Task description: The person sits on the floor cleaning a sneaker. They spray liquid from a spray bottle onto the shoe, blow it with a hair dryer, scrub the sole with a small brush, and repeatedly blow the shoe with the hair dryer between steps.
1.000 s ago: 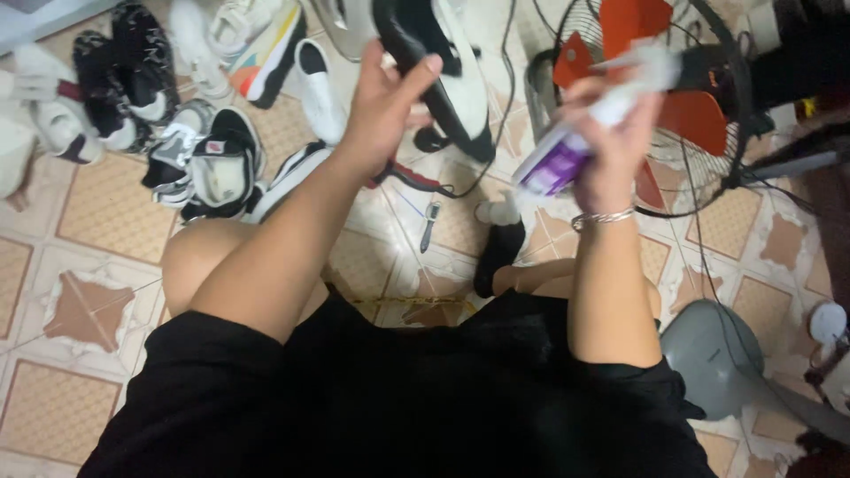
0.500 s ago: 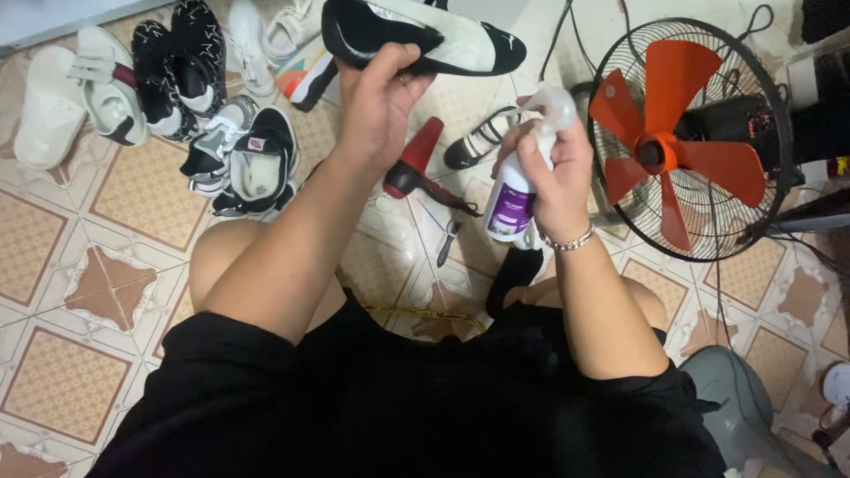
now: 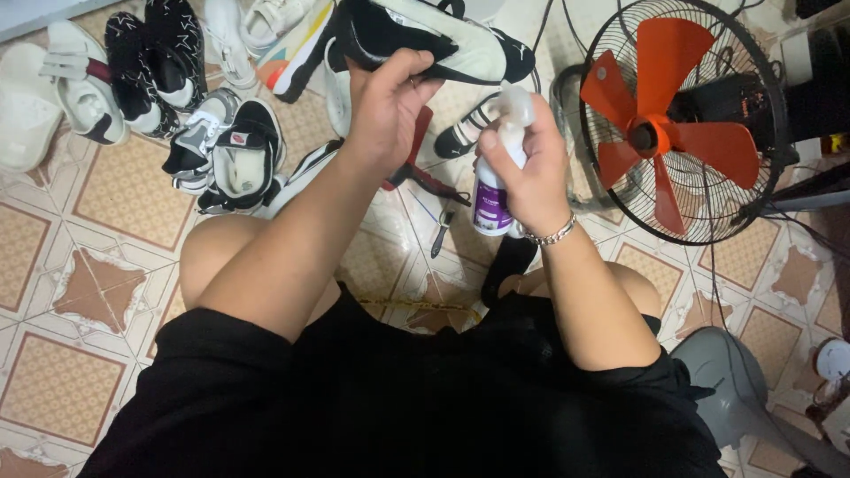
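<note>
- A black-and-white sneaker (image 3: 434, 40) is held up in the left hand (image 3: 385, 102), fingers wrapped around its black side, above a tiled floor (image 3: 115, 190).
- A white spray bottle (image 3: 496, 173) with a purple label is gripped upright in the right hand (image 3: 527, 173), one finger laid over the nozzle; the nozzle sits just below the sneaker's toe end.
- A silver bracelet (image 3: 551, 235) is worn on the right wrist.
- A heap of shoes (image 3: 212, 150), mostly black and white, is spread over the floor at the upper left, beyond a bare knee.
- A floor fan (image 3: 677, 124) with orange blades inside a black wire cage is seen at the right, near the bottle.
- A red hair dryer (image 3: 416, 168) is partly hidden on the floor behind the hands.
- Black clothing (image 3: 398, 398) fills the lower part of the view.
</note>
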